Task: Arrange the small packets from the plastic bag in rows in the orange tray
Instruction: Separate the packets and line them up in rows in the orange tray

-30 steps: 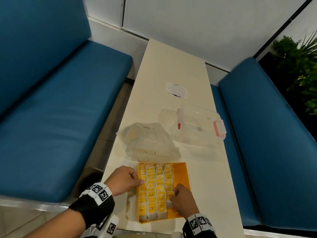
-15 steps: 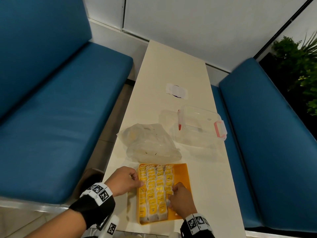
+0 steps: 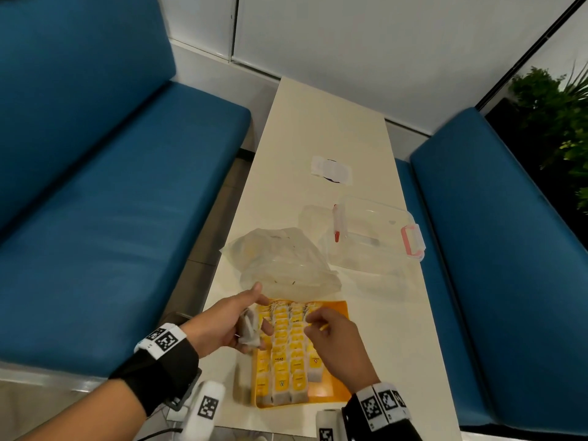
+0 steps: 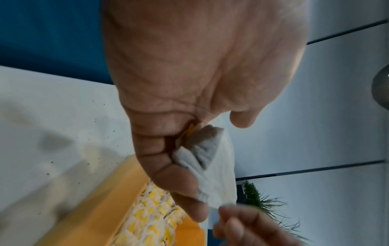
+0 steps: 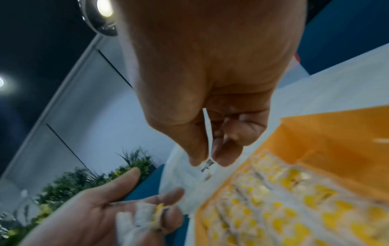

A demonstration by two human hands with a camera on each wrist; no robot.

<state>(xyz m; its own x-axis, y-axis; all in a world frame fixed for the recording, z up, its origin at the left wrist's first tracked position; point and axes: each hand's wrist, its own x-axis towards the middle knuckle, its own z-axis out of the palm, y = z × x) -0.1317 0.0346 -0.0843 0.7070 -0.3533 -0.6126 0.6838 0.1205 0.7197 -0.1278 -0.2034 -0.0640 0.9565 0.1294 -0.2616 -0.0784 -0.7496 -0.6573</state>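
The orange tray (image 3: 338, 396) lies at the table's near edge, with small white-and-yellow packets (image 3: 288, 348) in rows across its left and middle. My left hand (image 3: 251, 319) hovers over the tray's left rim, palm turned up, fingers curled round a few white packets (image 3: 249, 329); the same held packets (image 4: 207, 149) show in the left wrist view. My right hand (image 3: 313, 323) is above the rows, close to the left hand, and its thumb and forefinger (image 5: 197, 159) pinch a thin packet seen edge-on. The clear plastic bag (image 3: 280, 262) lies crumpled just beyond the tray.
A clear plastic box (image 3: 372, 237) with a pink latch stands beyond the tray on the right. A white label (image 3: 331, 168) lies further up the narrow table (image 3: 318, 122). Blue benches (image 3: 111, 233) flank the table; a plant (image 3: 560, 128) is at the far right.
Both hands have lifted off the tray. The left hand has turned palm up with packets in it, and the right hand has moved up the tray toward it, pinching a packet.
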